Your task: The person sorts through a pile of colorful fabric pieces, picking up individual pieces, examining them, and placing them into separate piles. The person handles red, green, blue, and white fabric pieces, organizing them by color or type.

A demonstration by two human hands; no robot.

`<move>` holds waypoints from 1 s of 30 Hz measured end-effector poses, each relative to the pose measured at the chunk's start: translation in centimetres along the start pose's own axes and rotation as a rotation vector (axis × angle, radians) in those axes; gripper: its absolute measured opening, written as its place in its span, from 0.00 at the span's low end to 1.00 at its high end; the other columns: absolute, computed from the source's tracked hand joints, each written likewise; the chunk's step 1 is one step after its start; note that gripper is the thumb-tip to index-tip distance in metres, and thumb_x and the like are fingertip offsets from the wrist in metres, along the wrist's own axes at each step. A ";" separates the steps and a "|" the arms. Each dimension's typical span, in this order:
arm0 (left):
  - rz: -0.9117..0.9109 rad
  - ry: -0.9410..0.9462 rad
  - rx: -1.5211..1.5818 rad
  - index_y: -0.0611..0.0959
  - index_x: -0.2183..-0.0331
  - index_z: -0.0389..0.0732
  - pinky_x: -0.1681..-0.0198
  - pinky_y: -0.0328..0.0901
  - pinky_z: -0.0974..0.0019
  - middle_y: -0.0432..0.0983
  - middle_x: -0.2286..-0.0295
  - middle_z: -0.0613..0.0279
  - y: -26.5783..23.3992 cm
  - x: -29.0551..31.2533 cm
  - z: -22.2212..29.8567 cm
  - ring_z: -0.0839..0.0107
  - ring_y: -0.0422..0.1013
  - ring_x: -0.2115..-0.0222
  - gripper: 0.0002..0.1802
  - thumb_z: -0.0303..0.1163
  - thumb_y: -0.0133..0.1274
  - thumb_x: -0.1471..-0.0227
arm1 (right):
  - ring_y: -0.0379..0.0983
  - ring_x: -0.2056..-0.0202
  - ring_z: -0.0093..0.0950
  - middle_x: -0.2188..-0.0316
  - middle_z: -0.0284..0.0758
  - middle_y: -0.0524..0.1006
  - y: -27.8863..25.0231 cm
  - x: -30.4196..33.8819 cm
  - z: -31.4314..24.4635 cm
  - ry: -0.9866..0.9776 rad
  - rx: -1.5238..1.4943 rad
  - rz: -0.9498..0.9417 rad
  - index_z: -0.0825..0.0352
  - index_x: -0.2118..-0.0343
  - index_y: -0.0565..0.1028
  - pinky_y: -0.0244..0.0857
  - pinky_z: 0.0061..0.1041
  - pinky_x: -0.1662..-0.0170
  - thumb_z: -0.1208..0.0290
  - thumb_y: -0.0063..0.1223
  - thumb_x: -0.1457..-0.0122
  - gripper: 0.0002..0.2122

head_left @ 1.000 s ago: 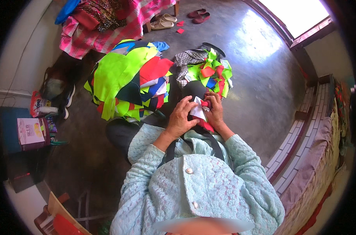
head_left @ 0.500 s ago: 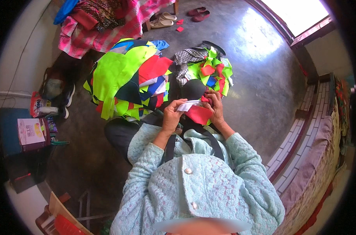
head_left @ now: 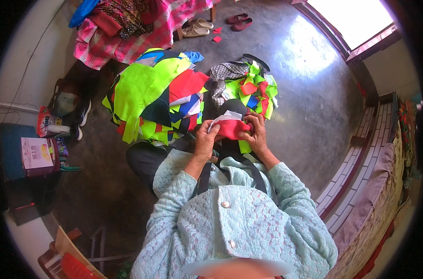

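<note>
The left hand and right hand are holding the red cloth between them, fingers pinching opposite ends — even tension should be keeping it flat against the white cloth.

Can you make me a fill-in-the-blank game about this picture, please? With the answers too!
1. The largest cloth between the left hand and the right hand is coloured ____.
2. In the picture, the bigger cloth pile sits to the ____ of the smaller pile.
3. The jacket shows ____ round buttons down its front.

Missing words: red; left; two.
</note>
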State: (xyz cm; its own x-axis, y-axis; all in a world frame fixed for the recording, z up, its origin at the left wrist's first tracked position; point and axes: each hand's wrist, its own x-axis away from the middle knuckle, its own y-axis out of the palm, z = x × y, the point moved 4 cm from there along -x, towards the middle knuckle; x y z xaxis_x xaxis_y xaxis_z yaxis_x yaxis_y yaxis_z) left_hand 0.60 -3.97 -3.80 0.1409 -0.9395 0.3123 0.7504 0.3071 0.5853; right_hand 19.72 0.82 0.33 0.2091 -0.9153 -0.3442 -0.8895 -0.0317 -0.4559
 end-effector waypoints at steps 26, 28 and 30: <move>0.226 0.252 0.038 0.76 0.53 0.40 0.55 0.67 0.66 0.75 0.58 0.64 -1.7 -1.1 3.9 0.72 0.72 0.59 0.18 0.40 0.51 0.42 | 0.68 0.52 0.42 0.55 0.42 0.70 0.6 0.1 0.2 -0.032 0.136 0.026 0.65 0.67 0.74 0.62 0.35 0.49 0.80 0.61 0.67 0.18; 0.205 0.263 0.030 0.76 0.53 0.40 0.54 0.67 0.67 0.75 0.58 0.64 -1.4 -1.4 4.9 0.73 0.72 0.59 0.18 0.40 0.51 0.41 | 0.68 0.53 0.42 0.55 0.43 0.70 0.7 -0.3 0.2 -0.042 0.142 0.029 0.66 0.67 0.74 0.62 0.36 0.49 0.79 0.60 0.66 0.17; 0.191 0.271 0.028 0.77 0.54 0.39 0.55 0.66 0.69 0.76 0.59 0.65 -0.3 -1.5 5.9 0.75 0.71 0.61 0.19 0.41 0.52 0.42 | 0.68 0.53 0.43 0.56 0.43 0.70 0.6 0.0 -0.1 -0.036 0.144 0.035 0.66 0.67 0.74 0.62 0.36 0.49 0.79 0.60 0.65 0.16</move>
State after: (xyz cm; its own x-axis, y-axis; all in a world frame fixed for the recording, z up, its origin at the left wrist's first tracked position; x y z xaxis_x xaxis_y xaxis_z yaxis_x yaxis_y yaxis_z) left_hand -3.64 -1.74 -0.03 0.4467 -0.8696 0.2105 0.6763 0.4822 0.5568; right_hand 19.18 0.75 0.16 0.1955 -0.8998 -0.3901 -0.8297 0.0603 -0.5550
